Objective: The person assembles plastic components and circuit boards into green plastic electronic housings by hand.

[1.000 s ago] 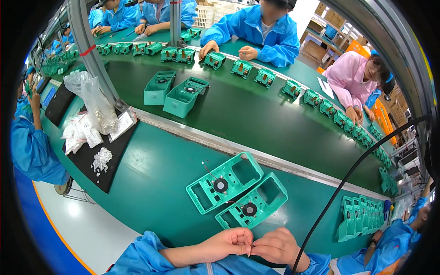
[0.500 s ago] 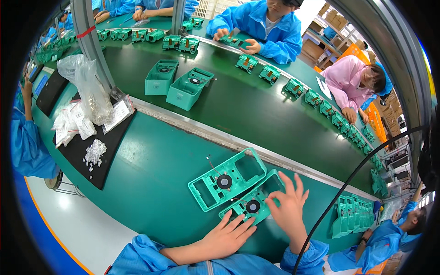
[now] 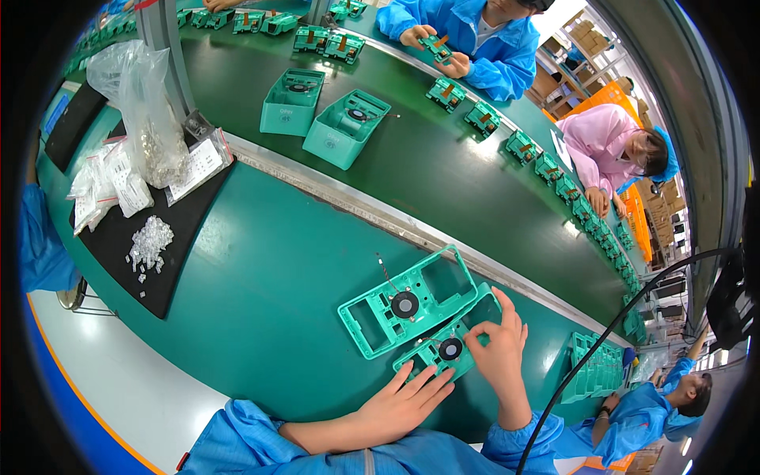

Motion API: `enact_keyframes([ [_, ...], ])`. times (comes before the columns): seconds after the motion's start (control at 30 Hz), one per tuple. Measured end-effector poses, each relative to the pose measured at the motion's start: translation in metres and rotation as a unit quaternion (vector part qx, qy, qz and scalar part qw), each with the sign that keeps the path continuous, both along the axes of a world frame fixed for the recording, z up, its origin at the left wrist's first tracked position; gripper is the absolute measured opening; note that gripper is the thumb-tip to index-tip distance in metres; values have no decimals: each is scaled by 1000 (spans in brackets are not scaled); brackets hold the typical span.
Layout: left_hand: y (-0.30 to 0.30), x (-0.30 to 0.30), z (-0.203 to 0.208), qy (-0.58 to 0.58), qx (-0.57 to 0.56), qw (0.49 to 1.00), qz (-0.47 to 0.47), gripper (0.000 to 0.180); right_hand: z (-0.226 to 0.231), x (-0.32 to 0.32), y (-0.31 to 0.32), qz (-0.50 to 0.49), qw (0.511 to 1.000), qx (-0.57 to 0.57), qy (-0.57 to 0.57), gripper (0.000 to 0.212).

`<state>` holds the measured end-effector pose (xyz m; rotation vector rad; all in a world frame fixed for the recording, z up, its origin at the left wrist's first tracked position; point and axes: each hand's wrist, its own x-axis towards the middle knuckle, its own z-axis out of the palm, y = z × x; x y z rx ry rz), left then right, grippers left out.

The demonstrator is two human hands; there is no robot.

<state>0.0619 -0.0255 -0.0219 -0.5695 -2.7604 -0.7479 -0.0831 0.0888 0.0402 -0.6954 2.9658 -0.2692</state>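
Note:
In front of me lie two green plastic housings on the bench. The nearer housing carries a round black speaker with thin wires and is partly covered by my hands. My left hand rests flat with its fingers stretched over that housing's near edge. Over the housing's right side my right hand is closed in a pinch of thumb and index finger beside the speaker; whatever sits between the fingertips is too small to make out. The farther housing, touching the near one, has its own black speaker and a loose wire standing up.
Small clear pieces lie on a black mat at left, with plastic bags. Two green housings sit on the conveyor, beyond a metal rail. Stacked housings stand at right; a black cable hangs nearby. Co-workers sit opposite.
The view has shifted slightly. My right hand's pinch has come closer to the near housing's speaker. My left hand stays on the housing's edge. A co-worker opposite has lifted a green unit.

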Motion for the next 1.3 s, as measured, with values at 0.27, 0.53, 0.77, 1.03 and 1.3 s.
enact_keyframes([
  [0.27,1,0,-2,12,-16,1000,7,52,-5,-5,4,26,999,-10,22,7],
  [0.53,5,-1,-10,-22,-18,999,-17,48,-6,-18,10,-82,996,-32,22,23],
  [0.77,-5,-3,1,-65,86,993,-37,43,7,-23,41,-55,998,-23,5,8],
  [1.03,-3,-9,1,-86,74,993,-34,44,11,1,61,215,957,104,165,31],
  [1.3,-10,-6,1,-77,9,997,-11,42,8,5,92,250,950,109,151,25],
])
